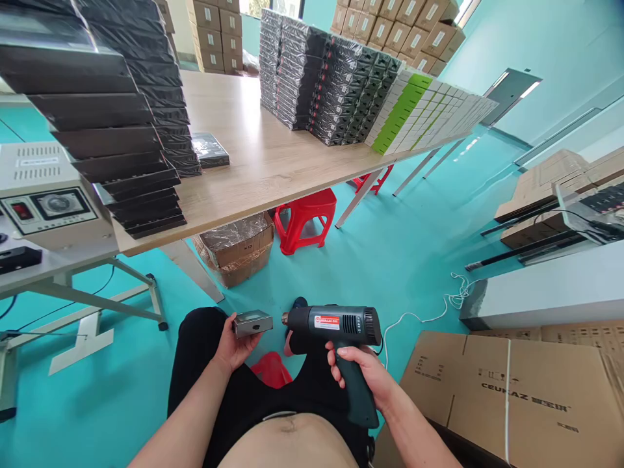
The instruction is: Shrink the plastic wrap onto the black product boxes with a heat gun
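My left hand grips a small flat dark box above my left knee, with the thumb along its edge and the fingers beneath. My right hand is wrapped round the handle of a dark heat gun that bears a red and white label. The gun's metal nozzle points left at the box, a short gap from its right end. Whether the gun is switched on cannot be seen.
Stacks of black boxes and white-and-green boxes stand on the wooden table. Below it are a red stool and a wrapped carton. Large cartons sit at my right. A white cable crosses the floor.
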### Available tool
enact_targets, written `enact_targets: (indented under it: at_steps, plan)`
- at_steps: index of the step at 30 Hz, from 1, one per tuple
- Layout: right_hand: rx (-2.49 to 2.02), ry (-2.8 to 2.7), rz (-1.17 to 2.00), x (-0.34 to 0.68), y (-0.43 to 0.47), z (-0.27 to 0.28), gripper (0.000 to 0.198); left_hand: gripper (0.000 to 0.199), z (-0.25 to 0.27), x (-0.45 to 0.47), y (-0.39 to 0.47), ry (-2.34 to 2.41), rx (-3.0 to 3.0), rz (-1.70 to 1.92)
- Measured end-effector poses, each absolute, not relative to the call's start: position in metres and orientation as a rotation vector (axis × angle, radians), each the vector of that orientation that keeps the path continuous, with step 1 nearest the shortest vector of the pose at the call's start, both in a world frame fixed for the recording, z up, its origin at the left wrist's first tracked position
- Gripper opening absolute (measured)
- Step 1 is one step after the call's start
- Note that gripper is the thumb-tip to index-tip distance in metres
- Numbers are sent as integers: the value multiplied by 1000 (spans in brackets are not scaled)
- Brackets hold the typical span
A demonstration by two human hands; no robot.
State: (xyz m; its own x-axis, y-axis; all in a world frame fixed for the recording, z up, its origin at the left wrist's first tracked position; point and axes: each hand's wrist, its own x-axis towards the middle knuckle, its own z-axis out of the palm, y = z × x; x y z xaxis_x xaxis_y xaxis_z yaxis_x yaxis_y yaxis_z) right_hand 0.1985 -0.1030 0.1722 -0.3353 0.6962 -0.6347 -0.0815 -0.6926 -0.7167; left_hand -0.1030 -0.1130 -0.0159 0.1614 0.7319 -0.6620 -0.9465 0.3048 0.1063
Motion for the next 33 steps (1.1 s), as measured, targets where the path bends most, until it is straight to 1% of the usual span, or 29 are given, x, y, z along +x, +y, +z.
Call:
enact_targets:
  at_steps: [3,8,12,17,20,24,29,33]
  plan:
    - [-1380,-792,2100,203,-107,171,29,32,-17,-103,-112,716,-368,1243]
    - [-1375,-796,2115,197,-113,169,30,32,-14,-102,-111,712,-355,1231]
    - [-1329,-821,2161,196,-114,168,30,27,-11,-101,-112,771,-302,1242]
    - [-1374,-813,2113,207,-111,166,31,32,-14,-95,-110,899,-269,1259]
    - [-1403,-829,2097,215,-112,165,30,28,-17,-92,-108,994,-285,1288]
    - [-1425,-839,2141,218,-117,166,29,23,-19,-91,-107,996,-275,1313]
    - [-1404,-897,2219,214,-123,166,30,22,-20,-92,-108,987,-313,1313]
    - [-1444,-946,2160,213,-123,166,31,23,-19,-93,-108,985,-317,1305]
